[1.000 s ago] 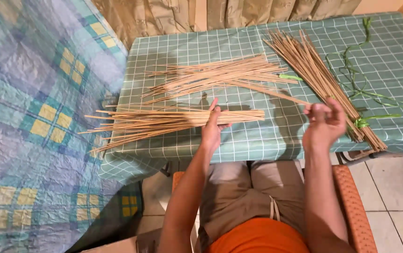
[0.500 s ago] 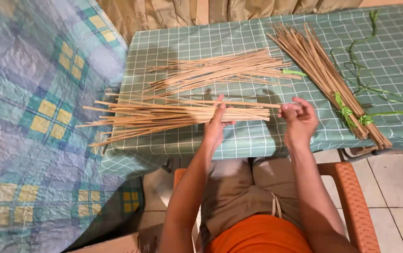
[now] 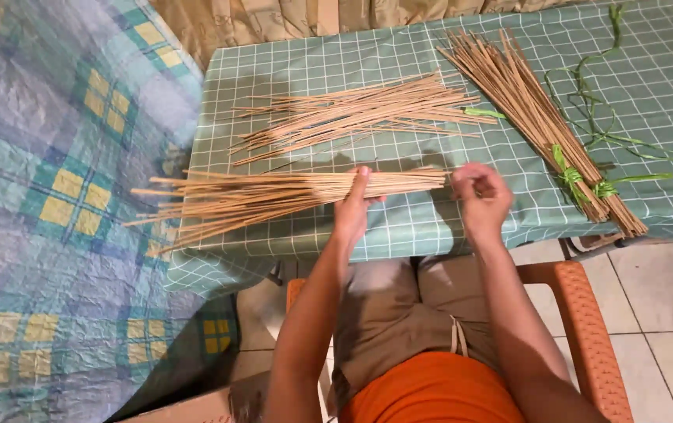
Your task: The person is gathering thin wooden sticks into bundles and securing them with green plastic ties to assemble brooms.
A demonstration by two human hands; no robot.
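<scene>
Across the green checked bench, the left hand is gripping the near stick bundle, fingers wrapped around it, while the right hand is hovering just beside the bundle's end, fingers curled together.

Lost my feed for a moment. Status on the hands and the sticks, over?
Left hand gripping near bundle of sticks on green checked table. Right hand curled at bundle's end, grip unclear. Loose pile and tied bundle behind, apart.
</scene>
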